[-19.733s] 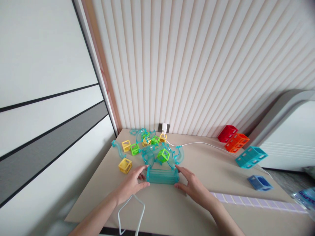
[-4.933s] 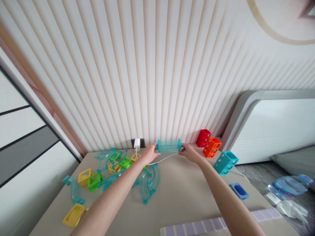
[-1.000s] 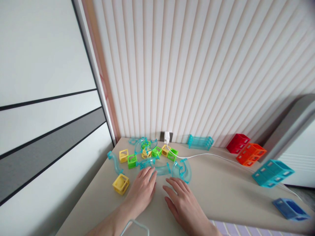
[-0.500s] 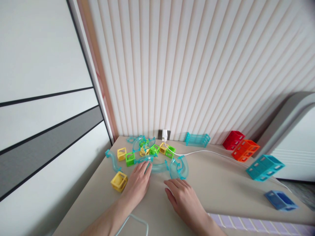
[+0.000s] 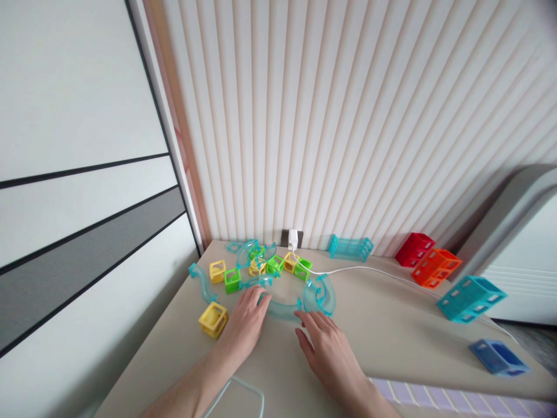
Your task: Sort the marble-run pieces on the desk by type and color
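Note:
A curved, clear blue marble-run track piece (image 5: 282,310) lies on the table in front of me. My left hand (image 5: 249,318) has its fingers closed on the left end of it, hiding that end. At the opposite end, my right hand (image 5: 324,339) holds its thumb apart from its fingers. Those fingertips are close to the track's right end; contact is unclear. Just beyond them lies a round blue track piece (image 5: 329,296). Another short blue track piece (image 5: 256,281) sits beyond my left fingertips, and a yellow open cube (image 5: 213,319) stands left of that hand.
Several green cubes (image 5: 232,281) and yellow cubes cluster at the back left, beside a wavy blue track (image 5: 202,284). A white cable (image 5: 361,267) crosses the table from a wall charger (image 5: 293,239). Red (image 5: 415,249), orange (image 5: 435,267), teal (image 5: 471,298) and blue blocks (image 5: 499,357) line the right.
The curved track piece has come slightly toward me, with my left hand at its end. My right hand has moved a little forward, closer to the track's right end.

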Available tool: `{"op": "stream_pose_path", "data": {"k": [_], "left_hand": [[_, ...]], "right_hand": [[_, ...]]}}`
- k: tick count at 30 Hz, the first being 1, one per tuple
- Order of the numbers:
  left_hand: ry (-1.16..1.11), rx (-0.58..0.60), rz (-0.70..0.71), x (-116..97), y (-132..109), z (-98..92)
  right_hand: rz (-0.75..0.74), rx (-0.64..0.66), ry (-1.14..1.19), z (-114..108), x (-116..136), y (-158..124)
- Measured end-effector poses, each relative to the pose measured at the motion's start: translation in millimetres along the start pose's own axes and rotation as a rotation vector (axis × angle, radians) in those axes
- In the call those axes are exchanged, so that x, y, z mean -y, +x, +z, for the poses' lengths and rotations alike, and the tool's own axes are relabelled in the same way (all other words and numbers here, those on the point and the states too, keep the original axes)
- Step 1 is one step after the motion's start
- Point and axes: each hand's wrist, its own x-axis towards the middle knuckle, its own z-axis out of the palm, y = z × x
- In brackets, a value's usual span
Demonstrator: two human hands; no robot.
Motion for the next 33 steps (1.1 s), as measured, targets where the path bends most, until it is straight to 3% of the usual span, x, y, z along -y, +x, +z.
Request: {"op": "stream_pose_path", "data": {"k": [7, 16, 21, 24, 26, 27, 29, 30, 33], "left_hand": [[-0.011, 0.007, -0.004, -6.7, 2.0, -7.0], [-0.191, -0.129, 0.076, -10.1, 1.8, -14.2], [-0.244, -0.286, 0.273, -9.6, 7.2, -45.3], [-0.286, -0.343, 0.445, 17.4, 10.7, -72.4], [-0.325, -0.506, 0.183, 50.0, 12.6, -82.9], [-0.286, -0.542, -0.039, 68.7, 13.3, -84.4], [-0.137, -0.498, -0.544, 104.9, 13.5, -79.3], [-0.104, -0.469, -0.659, 120.3, 12.6, -73.6], [-0.061, -0.377, -0.828, 149.9, 6.1, -51.1]], "right_hand": [[-0.022, -0.110, -0.021, 1.4, -0.8, -2.7], [-0.029, -0.239, 0.131, -10.9, -0.3, -0.4], [-0.025, -0.315, 0.283, -11.2, 0.9, -3.7], [0.061, -0.400, 0.363, -11.1, 5.0, -5.6], [0.108, -0.432, 0.388, -11.7, 7.3, -5.9], [0.121, -0.440, 0.396, -12.0, 8.0, -5.9], [0.139, -0.444, 0.416, -11.9, 8.8, -5.9], [0.144, -0.441, 0.430, -11.2, 9.1, -6.0], [0.140, -0.414, 0.468, -7.4, 10.1, -7.1]]}}
